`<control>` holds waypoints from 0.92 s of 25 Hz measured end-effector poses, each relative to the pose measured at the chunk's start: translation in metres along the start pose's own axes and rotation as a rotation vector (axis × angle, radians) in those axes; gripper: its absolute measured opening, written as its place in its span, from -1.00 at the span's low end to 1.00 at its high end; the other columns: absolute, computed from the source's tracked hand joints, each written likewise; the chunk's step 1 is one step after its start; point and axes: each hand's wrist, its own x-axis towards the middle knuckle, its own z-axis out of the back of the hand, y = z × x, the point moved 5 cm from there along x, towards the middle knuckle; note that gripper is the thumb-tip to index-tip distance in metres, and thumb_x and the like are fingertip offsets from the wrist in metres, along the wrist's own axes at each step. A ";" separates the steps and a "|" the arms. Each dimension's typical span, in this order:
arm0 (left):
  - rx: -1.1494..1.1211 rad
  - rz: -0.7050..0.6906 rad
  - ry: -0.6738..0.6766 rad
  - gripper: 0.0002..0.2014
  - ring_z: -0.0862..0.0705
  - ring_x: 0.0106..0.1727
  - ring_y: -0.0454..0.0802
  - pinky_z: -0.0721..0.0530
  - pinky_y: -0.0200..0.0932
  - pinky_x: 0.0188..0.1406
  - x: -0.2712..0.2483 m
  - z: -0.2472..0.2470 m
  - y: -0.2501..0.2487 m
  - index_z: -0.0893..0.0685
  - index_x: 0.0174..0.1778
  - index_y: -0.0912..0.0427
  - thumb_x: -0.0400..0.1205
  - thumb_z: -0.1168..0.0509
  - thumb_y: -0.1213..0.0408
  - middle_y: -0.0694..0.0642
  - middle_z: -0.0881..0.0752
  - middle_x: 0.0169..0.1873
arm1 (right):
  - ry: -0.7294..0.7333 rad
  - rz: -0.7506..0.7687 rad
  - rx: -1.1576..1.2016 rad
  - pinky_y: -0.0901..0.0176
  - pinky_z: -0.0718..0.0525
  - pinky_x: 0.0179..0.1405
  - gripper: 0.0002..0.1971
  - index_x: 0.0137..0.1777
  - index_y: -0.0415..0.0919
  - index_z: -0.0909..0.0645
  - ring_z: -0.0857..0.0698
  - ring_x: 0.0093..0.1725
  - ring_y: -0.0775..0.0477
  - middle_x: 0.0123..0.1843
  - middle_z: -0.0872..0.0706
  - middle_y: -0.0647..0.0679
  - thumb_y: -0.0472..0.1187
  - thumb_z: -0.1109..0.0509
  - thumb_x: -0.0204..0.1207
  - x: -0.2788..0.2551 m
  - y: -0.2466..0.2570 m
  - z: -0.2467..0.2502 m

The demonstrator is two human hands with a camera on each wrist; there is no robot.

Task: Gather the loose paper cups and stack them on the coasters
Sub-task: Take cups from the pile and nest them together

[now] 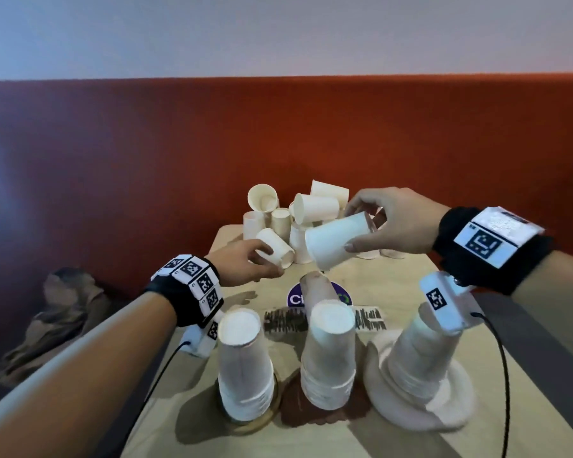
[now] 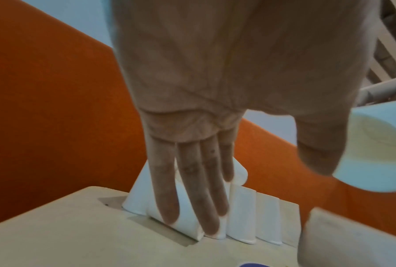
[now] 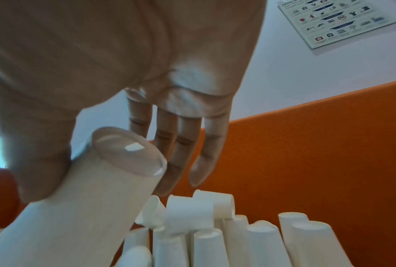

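Note:
Three upside-down stacks of white paper cups stand near me: the left stack (image 1: 245, 358) on a tan coaster (image 1: 273, 413), the middle stack (image 1: 329, 355) on a brown coaster (image 1: 291, 411), the right stack (image 1: 420, 361) on a white coaster (image 1: 450, 414). Loose cups (image 1: 298, 213) lie piled at the table's far end. My right hand (image 1: 354, 226) pinches one tilted cup (image 1: 334, 246) in the air above the table's middle; the right wrist view shows that cup (image 3: 78, 216) between thumb and fingers. My left hand (image 1: 268, 262) reaches a lying cup (image 1: 277, 247), its straight fingers (image 2: 167, 198) resting on it, thumb apart.
An orange bench back (image 1: 278, 143) rises right behind the pile. A brown bag (image 1: 60, 312) lies on the seat to the left. A purple sticker (image 1: 295, 297) and dark scribbles mark the tabletop (image 1: 394, 269). Wrist-camera cables hang by both near table edges.

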 end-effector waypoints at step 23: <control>0.987 -0.491 0.317 -0.31 -0.71 0.10 0.04 -0.68 -0.09 0.02 0.062 -0.119 -0.127 -0.55 0.41 -0.02 0.41 -0.51 -0.23 -0.04 -0.72 0.14 | 0.060 -0.210 -0.059 0.15 -0.50 -0.23 -0.60 0.08 0.18 -0.63 -0.60 -0.09 0.11 -0.03 -0.62 0.23 0.18 -0.66 0.30 -0.027 -0.093 0.007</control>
